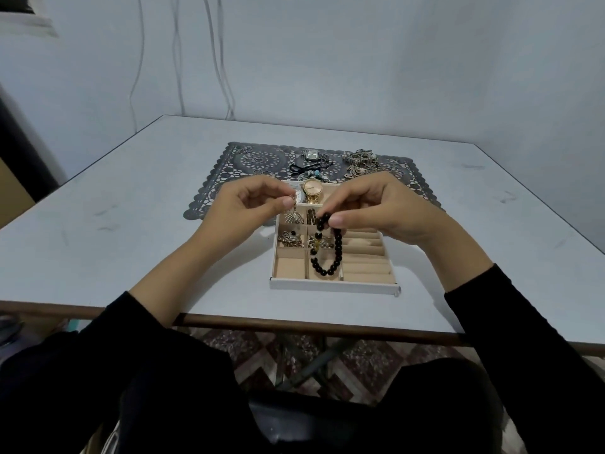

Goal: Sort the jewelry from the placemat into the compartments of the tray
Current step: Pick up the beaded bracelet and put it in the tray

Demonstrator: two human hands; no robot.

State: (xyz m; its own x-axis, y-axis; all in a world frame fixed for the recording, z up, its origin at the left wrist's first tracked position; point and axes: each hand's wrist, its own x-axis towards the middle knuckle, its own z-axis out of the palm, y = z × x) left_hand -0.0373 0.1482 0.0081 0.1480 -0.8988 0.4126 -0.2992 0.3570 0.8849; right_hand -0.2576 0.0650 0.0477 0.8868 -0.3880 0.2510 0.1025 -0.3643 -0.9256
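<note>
Head view | we note right hand (383, 208) pinching black bead bracelet (327, 250), hanging over tray (334, 285) | left hand (248, 204) pinching a small earring-like piece (292, 215) above tray's left compartments | step judged: placing, mid-sort | more jewelry remains on placemat (229, 165) | next move calls for lowering bracelet into a free compartment.

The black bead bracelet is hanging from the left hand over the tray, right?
Not quite. The head view shows the bracelet hanging from the right hand over the tray. The left hand pinches a small gold piece instead.
</note>
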